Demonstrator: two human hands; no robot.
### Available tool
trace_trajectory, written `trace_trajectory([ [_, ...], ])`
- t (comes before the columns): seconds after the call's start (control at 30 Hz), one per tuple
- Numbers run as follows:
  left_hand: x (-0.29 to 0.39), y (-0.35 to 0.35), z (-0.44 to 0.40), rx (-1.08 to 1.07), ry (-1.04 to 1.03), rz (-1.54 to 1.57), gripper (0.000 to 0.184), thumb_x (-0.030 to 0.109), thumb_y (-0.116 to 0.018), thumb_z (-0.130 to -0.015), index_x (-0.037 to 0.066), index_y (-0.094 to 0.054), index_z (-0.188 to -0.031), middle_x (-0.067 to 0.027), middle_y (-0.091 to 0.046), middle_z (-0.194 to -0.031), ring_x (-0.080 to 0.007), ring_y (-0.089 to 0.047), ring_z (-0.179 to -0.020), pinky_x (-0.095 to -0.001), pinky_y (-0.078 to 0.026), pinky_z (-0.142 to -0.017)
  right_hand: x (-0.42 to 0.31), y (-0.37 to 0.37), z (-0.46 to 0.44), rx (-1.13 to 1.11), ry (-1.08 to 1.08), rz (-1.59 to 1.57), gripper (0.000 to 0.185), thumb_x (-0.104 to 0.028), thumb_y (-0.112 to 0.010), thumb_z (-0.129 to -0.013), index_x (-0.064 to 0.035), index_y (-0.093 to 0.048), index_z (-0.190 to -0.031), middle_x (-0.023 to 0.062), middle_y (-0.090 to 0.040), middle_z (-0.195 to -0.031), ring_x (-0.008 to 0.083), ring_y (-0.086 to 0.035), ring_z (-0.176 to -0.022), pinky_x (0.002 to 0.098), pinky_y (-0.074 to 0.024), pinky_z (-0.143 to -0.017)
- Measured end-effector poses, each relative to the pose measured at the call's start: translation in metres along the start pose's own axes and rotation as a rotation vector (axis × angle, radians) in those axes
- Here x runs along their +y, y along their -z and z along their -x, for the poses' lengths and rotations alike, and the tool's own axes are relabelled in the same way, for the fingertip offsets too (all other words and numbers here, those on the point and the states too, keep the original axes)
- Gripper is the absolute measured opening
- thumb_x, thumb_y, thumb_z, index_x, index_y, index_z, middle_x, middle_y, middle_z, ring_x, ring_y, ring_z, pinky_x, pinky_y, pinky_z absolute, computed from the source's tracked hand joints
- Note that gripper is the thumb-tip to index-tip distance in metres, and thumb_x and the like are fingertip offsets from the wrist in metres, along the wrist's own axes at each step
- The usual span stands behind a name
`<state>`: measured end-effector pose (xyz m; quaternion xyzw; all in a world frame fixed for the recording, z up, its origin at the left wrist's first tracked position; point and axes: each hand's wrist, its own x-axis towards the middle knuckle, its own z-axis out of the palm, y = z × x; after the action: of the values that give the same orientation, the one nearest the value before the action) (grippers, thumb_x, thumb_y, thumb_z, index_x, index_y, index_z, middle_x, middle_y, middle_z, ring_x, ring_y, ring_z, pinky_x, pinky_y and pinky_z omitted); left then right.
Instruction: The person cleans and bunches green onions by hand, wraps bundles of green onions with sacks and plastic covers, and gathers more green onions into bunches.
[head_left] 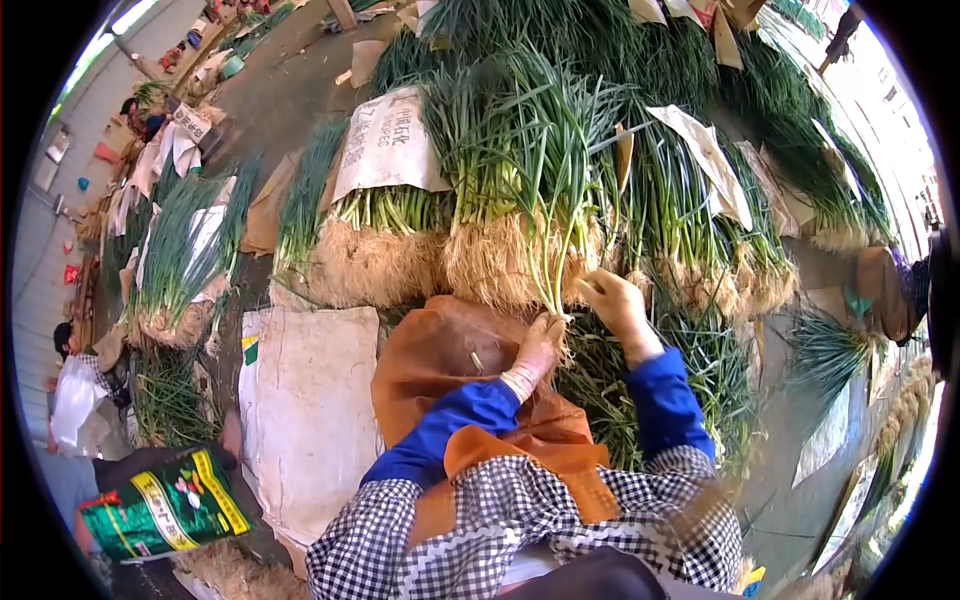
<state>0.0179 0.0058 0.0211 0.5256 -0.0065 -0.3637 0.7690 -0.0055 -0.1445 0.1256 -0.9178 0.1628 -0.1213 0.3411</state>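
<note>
My left hand (538, 348) is closed around the lower ends of a few long green onions (548, 262), just above an orange-brown apron (430, 350). Their pale stems rise from the fist and the green leaves fan out over the heap behind. Just right of the stems, my right hand (617, 305) is raised with its fingers curled together; whatever they pinch, if anything, is too small to make out. Bundled green onions (490, 265) with tan, stringy roots toward me stand directly beyond both hands. Loose green leaves (590, 385) lie below my right hand.
A white printed sack (385, 140) covers part of the onion row. Flat on the floor at left is a pale sack (310, 400), with a green bag (165, 505) nearer. More onion bundles (185, 260) stand at left, and others (835, 350) lie at right. Other people sit along the left side.
</note>
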Motion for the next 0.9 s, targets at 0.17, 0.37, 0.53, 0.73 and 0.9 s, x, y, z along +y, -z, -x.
trace_trajectory([
  [0.17,-0.012,0.014,-0.006,-0.025,-0.067,-0.189,0.012,0.009,-0.05,-0.089,0.002,-0.051,-0.099,-0.0009,-0.051,-0.078,-0.0084,-0.042,-0.069,-0.0212,-0.036,-0.058,-0.027,-0.052,-0.065,0.063,0.012,0.195,0.048,-0.051,-0.067,-0.072,-0.0142,-0.06,-0.101,0.0055,-0.065,-0.071,0.0216,-0.063,-0.065,0.0318,-0.05,-0.06],
  [0.37,-0.017,0.018,-0.004,-0.007,-0.164,-0.257,0.017,0.017,-0.05,-0.091,0.001,-0.052,-0.096,-0.0041,-0.052,-0.077,-0.012,-0.044,-0.069,-0.0246,-0.039,-0.061,-0.025,-0.058,-0.066,-0.182,-0.154,-0.172,0.022,-0.03,-0.057,-0.086,-0.0094,-0.062,-0.084,0.0064,-0.063,-0.068,0.0166,-0.059,-0.061,0.03,-0.0474,-0.054],
  [0.53,0.023,-0.001,0.011,0.064,-0.187,-0.459,0.029,0.027,-0.05,-0.09,-0.002,-0.054,-0.094,-0.0062,-0.052,-0.074,-0.0154,-0.046,-0.07,-0.0298,-0.04,-0.065,-0.003,-0.046,-0.028,-0.115,0.108,-0.181,0.022,-0.02,-0.061,-0.084,-0.0048,-0.061,-0.101,0.0064,-0.061,-0.067,0.0132,-0.056,-0.06,0.0281,-0.0497,-0.056],
  [0.73,0.004,0.01,0.007,0.097,-0.181,-0.71,0.029,0.03,-0.051,-0.088,0.006,-0.057,-0.102,-0.0165,-0.061,-0.078,-0.0264,-0.057,-0.07,-0.0367,-0.045,-0.066,0.044,-0.085,-0.09,-0.081,0.203,-0.156,0.042,-0.031,-0.062,-0.083,-0.0078,-0.055,-0.118,0.0079,-0.065,-0.075,0.0147,-0.06,-0.061,0.0266,-0.0507,-0.056],
  [0.9,0.004,0.013,0.004,0.2,-0.206,-0.646,0.024,0.018,-0.052,-0.089,0.003,-0.055,-0.107,-0.0147,-0.062,-0.079,-0.024,-0.057,-0.07,-0.0327,-0.046,-0.065,-0.029,-0.02,-0.031,-0.766,-0.143,-0.286,0.037,-0.024,-0.054,-0.088,-0.0017,-0.052,-0.118,0.0126,-0.058,-0.095,0.0185,-0.056,-0.082,0.0277,-0.0483,-0.071],
])
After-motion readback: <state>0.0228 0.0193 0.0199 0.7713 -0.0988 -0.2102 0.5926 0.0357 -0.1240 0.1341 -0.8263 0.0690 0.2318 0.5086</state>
